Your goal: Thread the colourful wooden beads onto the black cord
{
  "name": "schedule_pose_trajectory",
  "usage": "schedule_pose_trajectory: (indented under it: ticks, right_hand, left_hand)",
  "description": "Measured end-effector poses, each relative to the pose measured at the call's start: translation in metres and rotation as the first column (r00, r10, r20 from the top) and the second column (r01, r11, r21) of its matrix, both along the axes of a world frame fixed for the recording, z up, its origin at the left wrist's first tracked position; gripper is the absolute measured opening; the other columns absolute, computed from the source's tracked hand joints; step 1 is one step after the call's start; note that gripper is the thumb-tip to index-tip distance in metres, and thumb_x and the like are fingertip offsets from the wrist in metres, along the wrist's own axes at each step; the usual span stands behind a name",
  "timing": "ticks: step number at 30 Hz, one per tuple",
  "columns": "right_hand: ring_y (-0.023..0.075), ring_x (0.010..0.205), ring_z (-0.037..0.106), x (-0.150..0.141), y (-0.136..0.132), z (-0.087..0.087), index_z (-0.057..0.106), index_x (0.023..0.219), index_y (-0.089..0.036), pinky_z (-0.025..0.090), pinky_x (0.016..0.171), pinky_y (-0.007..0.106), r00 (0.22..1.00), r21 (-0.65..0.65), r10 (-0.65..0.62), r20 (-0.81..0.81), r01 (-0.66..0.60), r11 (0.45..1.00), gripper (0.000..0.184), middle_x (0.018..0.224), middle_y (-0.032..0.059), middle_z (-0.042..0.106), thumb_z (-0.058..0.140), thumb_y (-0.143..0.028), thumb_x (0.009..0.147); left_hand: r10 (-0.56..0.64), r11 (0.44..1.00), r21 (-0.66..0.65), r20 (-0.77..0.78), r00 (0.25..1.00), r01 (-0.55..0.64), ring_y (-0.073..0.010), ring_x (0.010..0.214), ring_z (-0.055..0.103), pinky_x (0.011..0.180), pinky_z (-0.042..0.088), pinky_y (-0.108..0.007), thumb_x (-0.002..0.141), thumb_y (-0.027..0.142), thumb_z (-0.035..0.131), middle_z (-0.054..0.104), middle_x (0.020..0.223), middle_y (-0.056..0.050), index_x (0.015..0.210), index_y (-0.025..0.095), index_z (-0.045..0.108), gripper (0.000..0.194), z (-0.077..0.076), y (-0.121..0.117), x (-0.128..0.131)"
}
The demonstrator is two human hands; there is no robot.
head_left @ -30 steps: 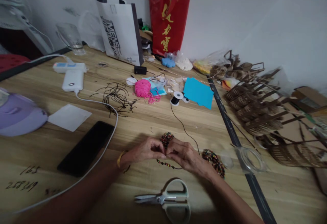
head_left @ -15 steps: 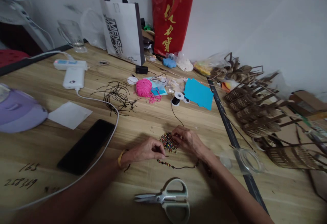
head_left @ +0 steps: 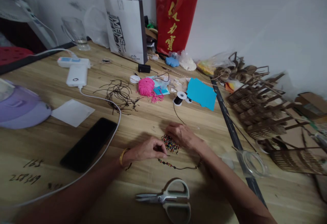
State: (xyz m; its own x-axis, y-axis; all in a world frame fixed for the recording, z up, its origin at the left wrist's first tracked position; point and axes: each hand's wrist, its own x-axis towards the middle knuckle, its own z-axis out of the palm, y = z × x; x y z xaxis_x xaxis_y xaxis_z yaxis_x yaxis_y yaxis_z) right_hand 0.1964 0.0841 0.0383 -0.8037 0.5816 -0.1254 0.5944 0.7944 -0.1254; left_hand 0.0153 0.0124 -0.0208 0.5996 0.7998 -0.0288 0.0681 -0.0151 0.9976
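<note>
My left hand [head_left: 150, 149] is closed, thumb and finger pinching the end of a dark cord. Part of that beaded cord [head_left: 167, 163] lies on the table below my hands, with several coloured beads threaded on its left stretch; its plain part runs right towards my right wrist. A heap of small multicoloured beads [head_left: 170, 144] sits between the hands. My right hand [head_left: 182, 134] is over the far right side of this heap, its fingers bent down and loosely apart at the beads; the fingertips are partly hidden.
Scissors [head_left: 166, 196] lie nearest me. A black phone [head_left: 89, 145] and white cable [head_left: 112, 128] are at left. Behind are dark cord pieces [head_left: 119, 94], pink yarn [head_left: 146, 86], a thread spool [head_left: 179, 98] and blue sheets [head_left: 201, 93]. Woven baskets [head_left: 258, 125] stand at right.
My right hand has shifted left and away from me across the heap, uncovering its right side. My left hand keeps its pinch. The whole view has shifted slightly.
</note>
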Motion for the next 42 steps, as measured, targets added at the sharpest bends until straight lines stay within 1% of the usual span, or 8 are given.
schedule_pose_trajectory:
  ticks: [17, 23, 25, 28, 31, 33, 37, 42]
  right_hand:
    - [0.0157, 0.073, 0.062, -0.013, 0.001, 0.001, 0.064, 0.083, -0.015, 0.035, 0.058, 0.024, 0.984, 0.032, 0.030, 0.177, -0.036, 0.999, 0.016, 0.086, 0.0068, 0.067, 0.050, -0.012, 0.090]
    - [0.0161, 0.070, 0.060, -0.015, -0.001, -0.001, 0.063, 0.084, -0.014, 0.033, 0.054, 0.024, 0.985, 0.077, 0.044, 0.167, -0.058, 0.995, 0.017, 0.086, 0.0083, 0.065, 0.048, -0.011, 0.089]
    - [0.0148, 0.068, 0.059, -0.011, -0.002, 0.002, 0.061, 0.083, -0.015, 0.033, 0.054, 0.024, 0.994, 0.085, 0.041, 0.102, -0.050, 0.995, 0.016, 0.085, 0.0076, 0.064, 0.048, -0.013, 0.090]
    - [0.0125, 0.066, 0.056, 0.003, -0.008, 0.007, 0.059, 0.084, -0.016, 0.035, 0.056, 0.022, 0.992, 0.007, 0.013, -0.123, -0.012, 1.000, 0.013, 0.083, 0.0053, 0.062, 0.049, -0.018, 0.091]
    - [0.0121, 0.069, 0.056, 0.020, -0.022, 0.008, 0.058, 0.085, -0.017, 0.041, 0.062, 0.021, 0.896, -0.193, -0.080, -0.437, -0.007, 0.981, 0.010, 0.080, 0.0038, 0.061, 0.049, -0.017, 0.090]
    - [0.0125, 0.069, 0.056, 0.028, -0.033, 0.005, 0.058, 0.083, -0.017, 0.043, 0.063, 0.022, 0.822, -0.302, -0.166, -0.545, -0.008, 0.953, 0.007, 0.080, 0.0043, 0.062, 0.052, -0.017, 0.087]
    - [0.0128, 0.066, 0.055, 0.031, -0.055, -0.007, 0.059, 0.079, -0.016, 0.044, 0.059, 0.022, 0.693, -0.468, -0.331, -0.640, -0.011, 0.884, 0.006, 0.075, 0.0037, 0.060, 0.057, -0.018, 0.085]
    - [0.0142, 0.070, 0.057, 0.024, -0.068, -0.020, 0.062, 0.079, -0.016, 0.045, 0.064, 0.025, 0.594, -0.512, -0.406, -0.694, -0.011, 0.859, 0.008, 0.075, 0.0046, 0.063, 0.060, -0.022, 0.085]
  left_hand:
    - [0.012, 1.000, -0.002, -0.001, 1.000, -0.012, -0.0112, 0.066, 0.058, 0.061, 0.044, -0.020, 0.074, 0.023, 0.069, 0.068, 0.072, -0.002, 0.075, 0.013, 0.069, 0.011, 0.002, 0.000, -0.001]
    - [-0.002, 0.999, -0.039, -0.011, 1.000, 0.001, -0.0106, 0.064, 0.057, 0.060, 0.042, -0.019, 0.074, 0.026, 0.069, 0.066, 0.072, -0.002, 0.076, 0.013, 0.068, 0.013, 0.001, 0.000, -0.001]
    - [0.000, 0.999, -0.040, -0.007, 1.000, -0.001, -0.0106, 0.064, 0.056, 0.060, 0.042, -0.019, 0.075, 0.025, 0.069, 0.066, 0.071, -0.002, 0.075, 0.012, 0.068, 0.013, 0.002, 0.000, -0.001]
    - [-0.001, 0.999, -0.038, 0.006, 1.000, 0.001, -0.0101, 0.063, 0.055, 0.058, 0.041, -0.019, 0.075, 0.026, 0.068, 0.064, 0.070, -0.002, 0.075, 0.011, 0.067, 0.015, 0.004, 0.000, -0.002]
    - [0.002, 1.000, -0.021, 0.003, 1.000, -0.002, -0.0096, 0.061, 0.054, 0.058, 0.041, -0.019, 0.076, 0.026, 0.067, 0.064, 0.069, -0.001, 0.075, 0.011, 0.067, 0.015, 0.006, 0.000, -0.002]
    - [0.001, 1.000, -0.006, 0.000, 1.000, -0.001, -0.0096, 0.062, 0.054, 0.059, 0.041, -0.019, 0.077, 0.026, 0.066, 0.064, 0.069, -0.001, 0.076, 0.011, 0.067, 0.015, 0.006, 0.001, -0.002]
    - [0.001, 1.000, 0.003, -0.014, 1.000, -0.001, -0.0105, 0.065, 0.055, 0.061, 0.042, -0.019, 0.078, 0.026, 0.064, 0.065, 0.074, -0.002, 0.083, 0.011, 0.068, 0.016, 0.006, 0.001, -0.002]
    - [0.002, 1.000, 0.008, -0.033, 0.999, -0.002, -0.0099, 0.064, 0.053, 0.060, 0.040, -0.019, 0.079, 0.026, 0.063, 0.064, 0.071, -0.001, 0.084, 0.012, 0.068, 0.016, 0.007, 0.000, -0.001]
